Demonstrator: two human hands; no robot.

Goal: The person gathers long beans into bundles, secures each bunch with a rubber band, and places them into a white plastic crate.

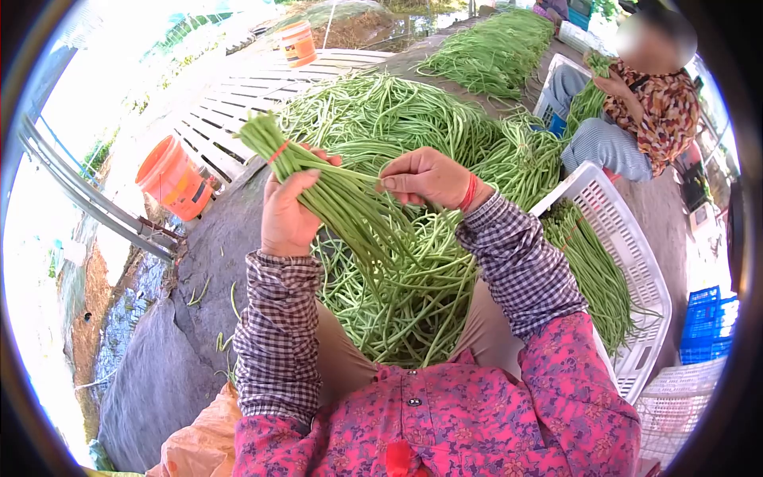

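Observation:
A bundle of long green beans (pixel 338 199), tied near its upper end with a red band (pixel 278 151), is held at a slant in my left hand (pixel 292 208), whose fingers wrap round it. Just right of the bundle, my right hand (pixel 429 179) is closed in a pinch on a thin bean at its side. Red bands circle my right wrist. Under and behind both hands lies a large heap of loose beans (pixel 397 119), reaching down between my knees.
A white crate (pixel 628 262) holding beans stands to my right. Another person (pixel 652 111) sits at the upper right, holding beans. Orange buckets (pixel 175 179) stand at left and on white slats. More beans (pixel 493 52) lie behind; blue crates (pixel 703 326) are far right.

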